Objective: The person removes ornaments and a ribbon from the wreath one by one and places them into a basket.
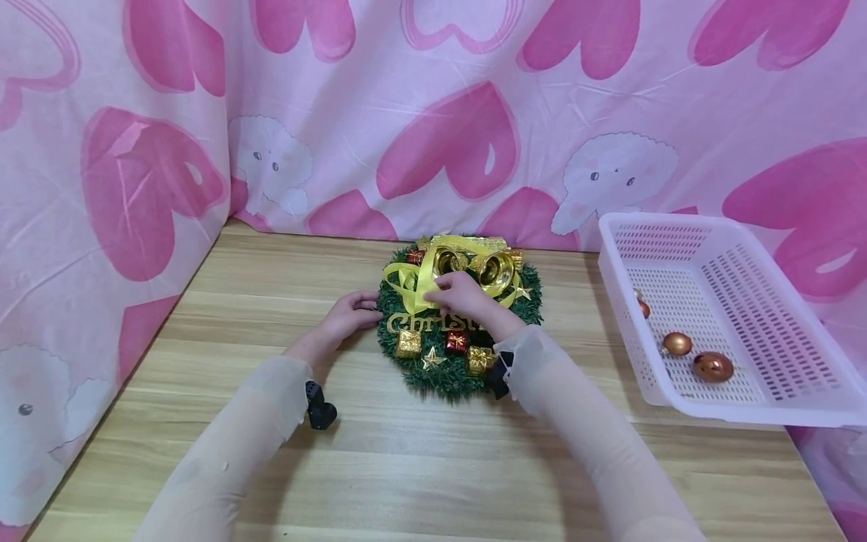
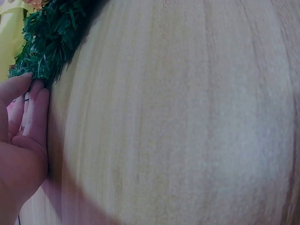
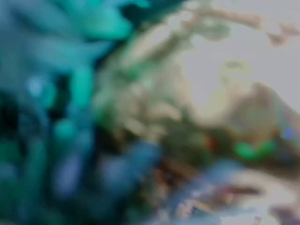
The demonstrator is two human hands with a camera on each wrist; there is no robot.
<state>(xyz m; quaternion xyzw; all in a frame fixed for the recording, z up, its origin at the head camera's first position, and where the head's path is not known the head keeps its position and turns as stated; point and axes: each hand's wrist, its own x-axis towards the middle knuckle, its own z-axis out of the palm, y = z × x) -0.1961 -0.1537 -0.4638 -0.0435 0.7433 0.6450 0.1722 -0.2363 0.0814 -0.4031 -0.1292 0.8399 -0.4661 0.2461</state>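
A green Christmas wreath (image 1: 447, 384) lies on the table, decorated with gold bells (image 1: 497, 272), small gift boxes, stars and gold lettering. My right hand (image 1: 467, 295) is over its middle, pinching the yellow ribbon (image 1: 425, 282) between thumb and fingers. Part of the lettering is hidden behind that wrist. At the wreath's left edge, my left hand (image 1: 348, 316) touches the greenery with its fingertips, fingers fairly straight. The left wrist view shows this hand (image 2: 23, 140) low by the tabletop, fingertips right at the green tinsel (image 2: 51, 42). Blurred green and gold fill the right wrist view.
To the right stands a white plastic basket (image 1: 684, 410) with several copper-coloured baubles (image 1: 713, 366) inside. A pink curtain with hearts (image 1: 447, 143) hangs behind and to the left of the wooden table (image 1: 406, 474).
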